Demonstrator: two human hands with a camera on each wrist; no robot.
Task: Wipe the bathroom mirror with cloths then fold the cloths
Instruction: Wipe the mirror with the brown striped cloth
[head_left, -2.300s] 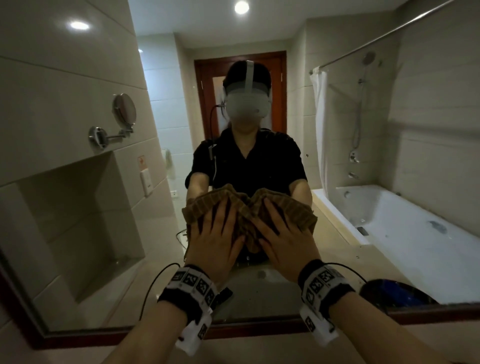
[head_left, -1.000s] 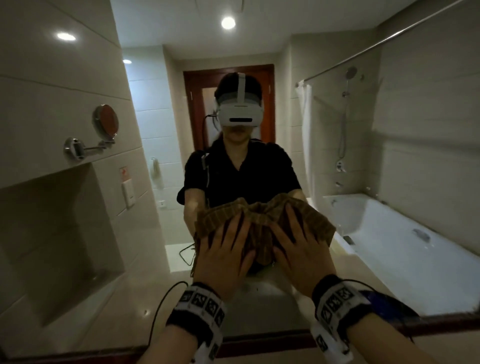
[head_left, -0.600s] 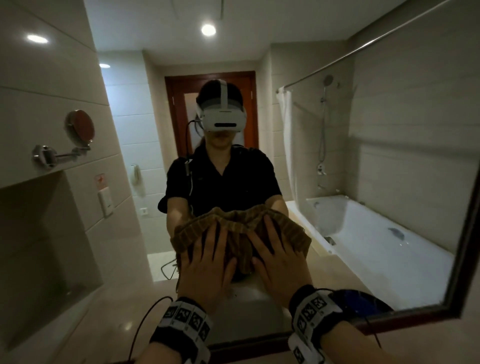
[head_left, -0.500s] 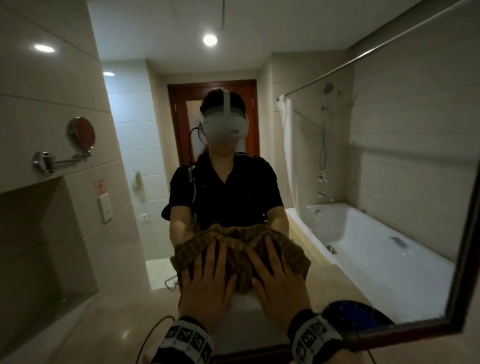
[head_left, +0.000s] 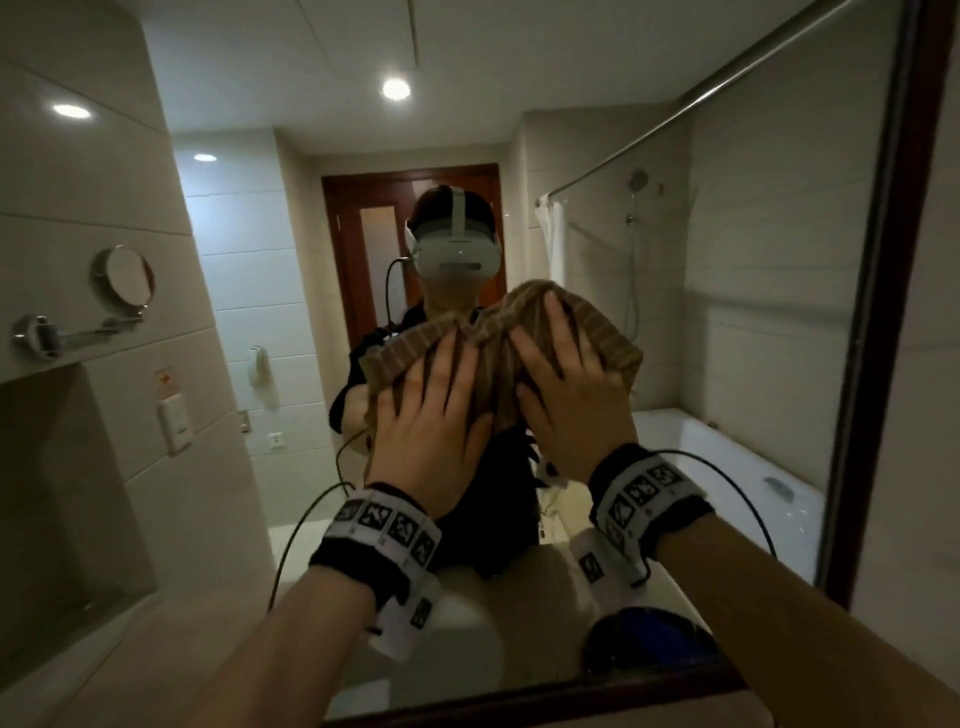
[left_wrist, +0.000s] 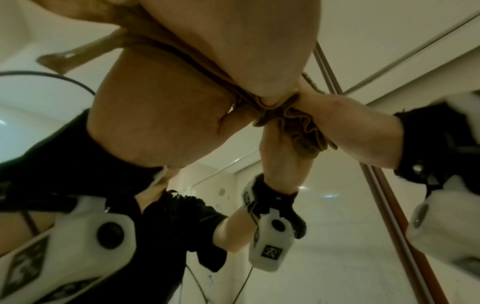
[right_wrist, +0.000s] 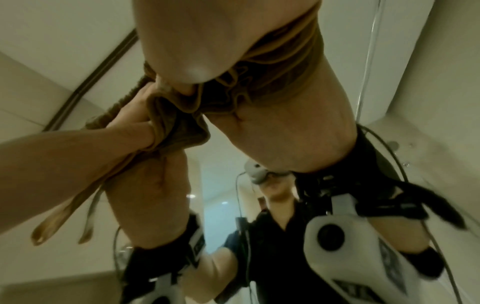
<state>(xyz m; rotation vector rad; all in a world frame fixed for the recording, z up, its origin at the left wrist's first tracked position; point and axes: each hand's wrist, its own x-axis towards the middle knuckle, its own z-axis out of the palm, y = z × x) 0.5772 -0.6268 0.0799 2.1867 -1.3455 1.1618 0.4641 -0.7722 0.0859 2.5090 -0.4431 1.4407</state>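
Note:
Two brown ribbed cloths lie bunched against the bathroom mirror (head_left: 753, 322), meeting in the middle. My left hand (head_left: 431, 415) presses the left cloth (head_left: 397, 356) flat on the glass with straight, spread fingers. My right hand (head_left: 566, 400) presses the right cloth (head_left: 602, 332) the same way, a little higher. The left wrist view shows my left palm (left_wrist: 182, 98) on the glass with cloth folds (left_wrist: 298, 127) beside it. In the right wrist view my right palm (right_wrist: 285, 127) and the crumpled cloth (right_wrist: 179, 125) show, doubled by the reflection.
The mirror's dark wooden frame runs up the right side (head_left: 883, 312) and along the bottom (head_left: 519, 701). The glass reflects a person in a headset, a bathtub (head_left: 737, 467), a shower rail and a round wall mirror (head_left: 124, 275). A blue object (head_left: 649, 634) is reflected low right.
Both hands have slid the cloths up the glass, from chest height of the reflection to chin height. The right side of the mirror frame has come into view.

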